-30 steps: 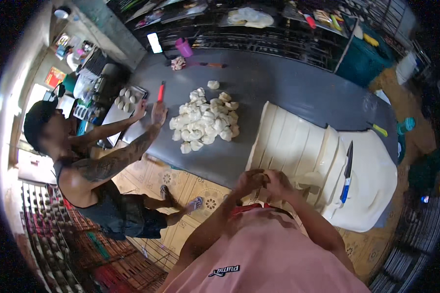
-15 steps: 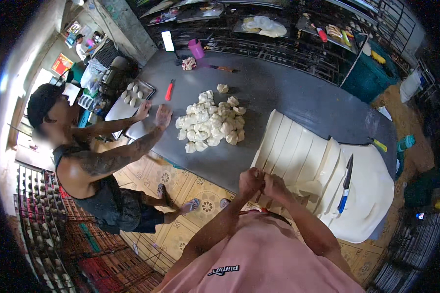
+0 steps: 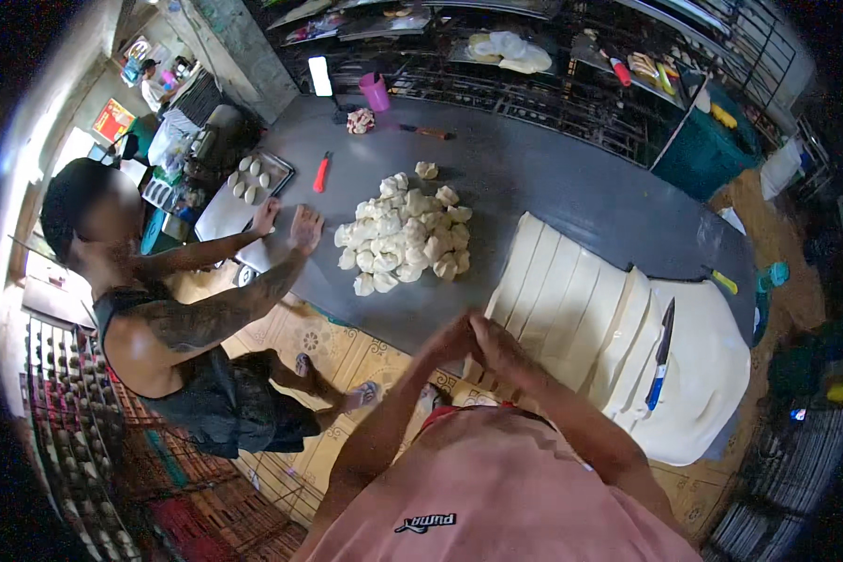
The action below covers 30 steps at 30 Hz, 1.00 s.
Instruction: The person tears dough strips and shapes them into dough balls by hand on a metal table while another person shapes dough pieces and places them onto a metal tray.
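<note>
My left hand (image 3: 448, 340) and my right hand (image 3: 498, 348) meet at the near left corner of a large sheet of pale dough (image 3: 693, 375). Their fingers are drawn together, and whatever lies between them is hidden. The left part of the sheet is cut into long dough strips (image 3: 543, 286); the right part is a thick, smooth mass. A knife (image 3: 663, 356) with a blue handle rests on top, its blade pointing away from me. Left of the strips stands a heap of dough pieces (image 3: 403, 232), with a single dough piece (image 3: 426, 170) behind it.
A co-worker (image 3: 197, 318) stands at the left with both hands on the grey table (image 3: 590, 169). Near them lie a tray (image 3: 276, 169) of dough balls and a red-handled tool (image 3: 322, 174). A purple cup (image 3: 374, 92) and a lit phone (image 3: 319, 77) stand farther back.
My hands have shifted slightly left and come closer together at the fingertips. The co-worker's hands have moved a little toward the left. Knife and dough heap stay in place.
</note>
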Motion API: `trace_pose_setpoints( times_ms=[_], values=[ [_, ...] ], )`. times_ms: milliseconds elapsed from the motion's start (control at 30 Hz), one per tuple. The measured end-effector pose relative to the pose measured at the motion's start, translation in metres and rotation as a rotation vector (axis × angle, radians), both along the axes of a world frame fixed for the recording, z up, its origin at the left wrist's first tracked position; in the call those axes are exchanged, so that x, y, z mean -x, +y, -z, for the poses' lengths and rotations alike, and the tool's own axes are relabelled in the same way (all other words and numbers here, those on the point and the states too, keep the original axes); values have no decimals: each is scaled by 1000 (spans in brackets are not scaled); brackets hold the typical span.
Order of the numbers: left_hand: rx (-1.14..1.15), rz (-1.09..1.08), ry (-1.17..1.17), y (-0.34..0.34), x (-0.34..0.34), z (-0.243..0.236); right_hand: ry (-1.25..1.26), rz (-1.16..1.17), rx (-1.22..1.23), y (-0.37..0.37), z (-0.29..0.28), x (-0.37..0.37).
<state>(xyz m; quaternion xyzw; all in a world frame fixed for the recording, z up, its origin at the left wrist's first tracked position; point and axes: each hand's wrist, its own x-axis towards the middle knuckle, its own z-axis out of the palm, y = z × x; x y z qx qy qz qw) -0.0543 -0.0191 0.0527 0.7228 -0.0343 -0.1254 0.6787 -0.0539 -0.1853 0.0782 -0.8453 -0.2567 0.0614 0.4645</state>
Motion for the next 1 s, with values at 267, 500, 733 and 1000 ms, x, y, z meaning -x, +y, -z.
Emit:
trace_pose_setpoints(
  times_ms=[267, 500, 733, 1000],
  values=[
    [-463, 122, -65, -32, 30, -13, -271, 98, 279, -54, 38, 33],
    [-533, -83, -119, -63, 31, 0, -195, 215, 368, -64, 15, 30],
    [-478, -117, -24, -74, 11, -4, 357, 167, 77, -56, 32, 21],
    [-785, -308, -294, -17, -28, 20, 358, -212, 293, -28, -62, 11]
  ],
)
